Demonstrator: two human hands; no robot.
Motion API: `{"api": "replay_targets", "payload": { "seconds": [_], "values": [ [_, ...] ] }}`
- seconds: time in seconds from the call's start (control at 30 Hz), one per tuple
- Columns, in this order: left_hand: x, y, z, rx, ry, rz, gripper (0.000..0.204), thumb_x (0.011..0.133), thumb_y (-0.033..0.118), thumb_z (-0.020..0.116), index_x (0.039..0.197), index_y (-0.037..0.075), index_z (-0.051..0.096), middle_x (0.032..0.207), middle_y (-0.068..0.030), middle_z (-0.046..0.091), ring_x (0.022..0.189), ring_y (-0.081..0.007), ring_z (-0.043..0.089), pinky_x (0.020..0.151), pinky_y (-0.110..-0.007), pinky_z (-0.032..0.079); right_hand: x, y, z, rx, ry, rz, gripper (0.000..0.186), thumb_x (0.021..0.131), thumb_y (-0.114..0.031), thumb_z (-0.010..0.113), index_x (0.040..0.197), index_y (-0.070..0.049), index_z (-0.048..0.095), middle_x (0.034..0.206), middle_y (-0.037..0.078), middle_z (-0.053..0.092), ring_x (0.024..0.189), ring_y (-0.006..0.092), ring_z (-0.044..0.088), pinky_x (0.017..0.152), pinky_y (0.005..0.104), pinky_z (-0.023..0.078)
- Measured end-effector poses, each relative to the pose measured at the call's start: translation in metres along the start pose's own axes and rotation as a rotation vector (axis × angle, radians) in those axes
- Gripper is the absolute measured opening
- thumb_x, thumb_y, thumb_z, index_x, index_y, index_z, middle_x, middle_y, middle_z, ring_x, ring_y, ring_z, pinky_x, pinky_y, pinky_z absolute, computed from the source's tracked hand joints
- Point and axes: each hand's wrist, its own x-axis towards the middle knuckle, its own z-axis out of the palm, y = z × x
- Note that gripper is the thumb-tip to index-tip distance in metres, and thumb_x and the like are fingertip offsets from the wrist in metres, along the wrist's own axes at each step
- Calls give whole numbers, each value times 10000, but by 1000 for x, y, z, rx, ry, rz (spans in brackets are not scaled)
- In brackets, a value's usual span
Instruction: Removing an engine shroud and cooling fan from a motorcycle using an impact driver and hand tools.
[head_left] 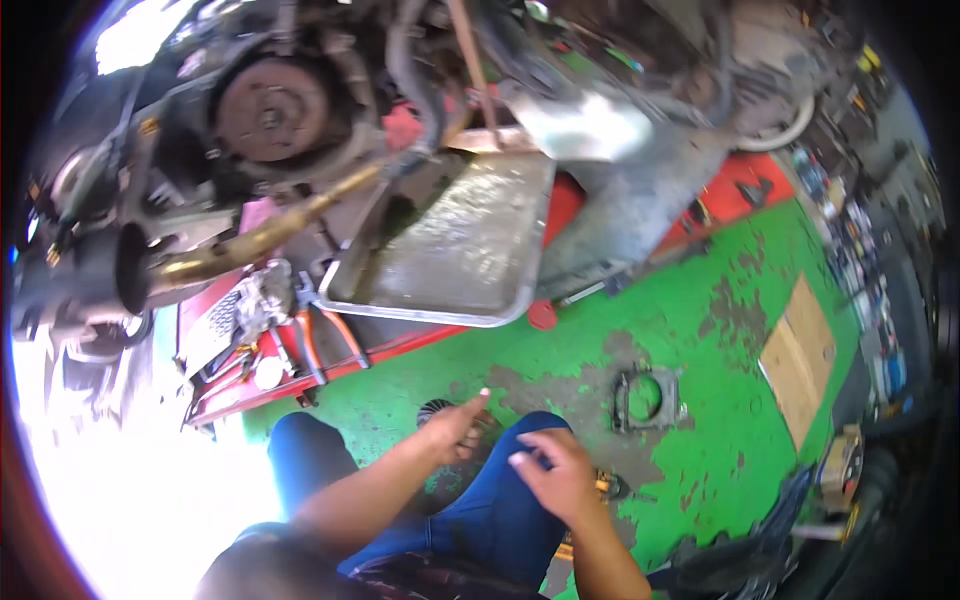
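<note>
I crouch on a green painted floor, my knees in blue trousers below me. My left hand [455, 428] hovers over my left knee with the thumb raised and the other fingers curled; it holds nothing I can see. My right hand [555, 472] hangs above my right knee, fingers loosely apart and empty. A dark round part [436, 410] lies on the floor just beyond my left hand. A square metal gasket-like frame [647, 398] lies on the floor to the right of my hands.
A motorcycle engine [272, 110] and its exhaust pipe [230, 250] sit on a red lift ahead. A metal drip tray [460, 250] rests on the lift. Orange-handled pliers [330, 335] and small parts lie at its left. A cardboard piece [800, 355] lies at the right.
</note>
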Motion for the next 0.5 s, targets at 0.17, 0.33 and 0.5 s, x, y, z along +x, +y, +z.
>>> {"api": "replay_targets", "payload": {
  "seconds": [0.17,0.33,0.5],
  "values": [
    [-92,19,36,-180,143,277,504,1004,569,498,904,79,563,594,36,405,429,-91,322,373,-246,234,33,-73,49,11,-113,-252,321,811,-71,770,1117,-27,683,997,132,681,814,259,693,707,334,567],
    [-139,23,9,-465,181,520,443,1026,492,509,820,100,527,614,44,382,481,-93,322,413,-276,234,44,-113,72,-13,-173,-543,288,845,-79,721,1119,-27,650,1030,140,656,898,332,673,780,399,562],
    [-173,37,-16,-633,133,730,412,1033,487,493,861,114,517,610,54,364,506,-91,334,447,-273,251,64,-166,89,-69,-172,-808,279,790,-25,750,1053,-13,658,1005,131,669,857,319,684,747,372,577]
  ]
}}
